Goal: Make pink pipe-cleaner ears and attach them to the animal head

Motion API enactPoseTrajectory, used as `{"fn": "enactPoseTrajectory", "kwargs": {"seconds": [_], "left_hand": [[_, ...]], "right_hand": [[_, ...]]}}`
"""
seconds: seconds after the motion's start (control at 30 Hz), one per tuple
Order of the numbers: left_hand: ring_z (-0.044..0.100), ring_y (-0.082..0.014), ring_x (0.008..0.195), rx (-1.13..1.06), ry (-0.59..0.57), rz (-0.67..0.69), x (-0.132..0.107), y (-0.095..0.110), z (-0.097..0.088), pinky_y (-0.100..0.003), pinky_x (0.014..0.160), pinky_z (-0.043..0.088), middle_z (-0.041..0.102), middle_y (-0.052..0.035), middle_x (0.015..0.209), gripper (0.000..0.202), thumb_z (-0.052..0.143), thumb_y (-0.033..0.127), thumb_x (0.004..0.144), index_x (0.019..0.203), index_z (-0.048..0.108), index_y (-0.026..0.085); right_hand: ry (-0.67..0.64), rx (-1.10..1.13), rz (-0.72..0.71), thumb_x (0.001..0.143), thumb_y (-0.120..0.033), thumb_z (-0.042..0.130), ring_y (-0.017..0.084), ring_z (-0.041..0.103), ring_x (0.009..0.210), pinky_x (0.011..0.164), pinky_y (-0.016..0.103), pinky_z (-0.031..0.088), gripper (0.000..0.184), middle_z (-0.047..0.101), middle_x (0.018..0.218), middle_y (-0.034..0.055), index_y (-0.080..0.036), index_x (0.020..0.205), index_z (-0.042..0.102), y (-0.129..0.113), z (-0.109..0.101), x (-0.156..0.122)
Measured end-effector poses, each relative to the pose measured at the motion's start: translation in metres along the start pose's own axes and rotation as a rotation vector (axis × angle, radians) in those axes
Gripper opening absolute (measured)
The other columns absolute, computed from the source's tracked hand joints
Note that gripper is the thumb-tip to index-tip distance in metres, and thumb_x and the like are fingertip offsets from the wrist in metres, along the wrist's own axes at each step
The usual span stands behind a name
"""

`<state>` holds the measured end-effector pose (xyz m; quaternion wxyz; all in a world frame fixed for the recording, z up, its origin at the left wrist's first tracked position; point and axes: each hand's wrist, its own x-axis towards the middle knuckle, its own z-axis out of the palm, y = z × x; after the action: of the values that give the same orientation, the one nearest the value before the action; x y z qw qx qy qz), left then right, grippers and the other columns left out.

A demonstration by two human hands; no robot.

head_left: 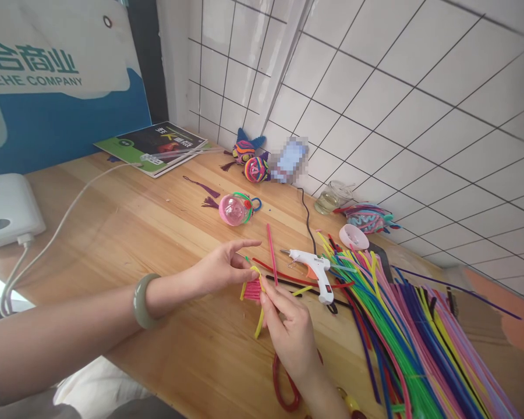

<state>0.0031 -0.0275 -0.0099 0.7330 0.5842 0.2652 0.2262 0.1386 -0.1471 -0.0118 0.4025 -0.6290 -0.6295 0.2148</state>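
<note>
Between my two hands is a yellow pipe cleaner (259, 323), its lower end hanging free and its upper part bent in a loop. My left hand (220, 269), with a pale green bangle on the wrist, pinches it at the top; the index finger points outward. My right hand (288, 320) grips the same strand from the right, thumb and fingertips together. Just behind the fingertips sits a small row of pink pipe cleaner pieces (252, 290), edged in yellow and partly hidden. Red-handled scissors (283, 381) lie under my right hand, mostly covered.
A white glue gun (312, 269) rests right of my hands, beside a large pile of coloured pipe cleaners (402, 331). Farther back are a clear pink ball ornament (233, 209), finished striped figures (256, 169), a glass jar (327, 201), a pink bowl (353, 237) and a magazine (157, 145).
</note>
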Motion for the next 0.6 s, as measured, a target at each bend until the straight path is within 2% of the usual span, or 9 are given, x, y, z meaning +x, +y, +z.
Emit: {"fn": "enactPoseTrajectory", "kwargs": {"seconds": [0.23, 0.47, 0.6], "left_hand": [[0.051, -0.0091, 0.055, -0.019, -0.018, 0.002, 0.0, 0.001, 0.0, -0.02, 0.054, 0.038, 0.058, 0.0014, 0.062, 0.063, 0.064, 0.028, 0.068, 0.123, 0.038, 0.014], [0.058, -0.0149, 0.065, -0.128, -0.036, -0.042, -0.005, 0.012, 0.003, -0.026, 0.057, 0.046, 0.062, -0.0049, 0.074, 0.054, 0.057, 0.038, 0.073, 0.119, 0.041, 0.015], [0.057, -0.0132, 0.058, -0.077, -0.043, -0.057, -0.002, 0.006, 0.001, -0.025, 0.055, 0.044, 0.061, -0.0018, 0.067, 0.056, 0.062, 0.033, 0.069, 0.118, 0.041, 0.014]], "right_hand": [[0.005, 0.046, 0.037, 0.083, -0.019, 0.044, 0.011, 0.056, 0.057, 0.051, 0.022, 0.047, 0.031, 0.061, 0.082, 0.0059, -0.021, 0.112, 0.057, -0.001, -0.002, 0.001], [-0.018, 0.098, 0.098, 0.083, -0.021, 0.045, 0.01, 0.053, 0.053, 0.049, 0.023, 0.046, 0.03, 0.06, 0.081, 0.0049, -0.023, 0.11, 0.058, 0.0, -0.004, 0.001], [-0.054, 0.132, 0.111, 0.083, -0.022, 0.045, 0.01, 0.052, 0.053, 0.051, 0.023, 0.045, 0.03, 0.06, 0.082, 0.0054, -0.021, 0.109, 0.058, 0.0, -0.004, 0.001]]}}
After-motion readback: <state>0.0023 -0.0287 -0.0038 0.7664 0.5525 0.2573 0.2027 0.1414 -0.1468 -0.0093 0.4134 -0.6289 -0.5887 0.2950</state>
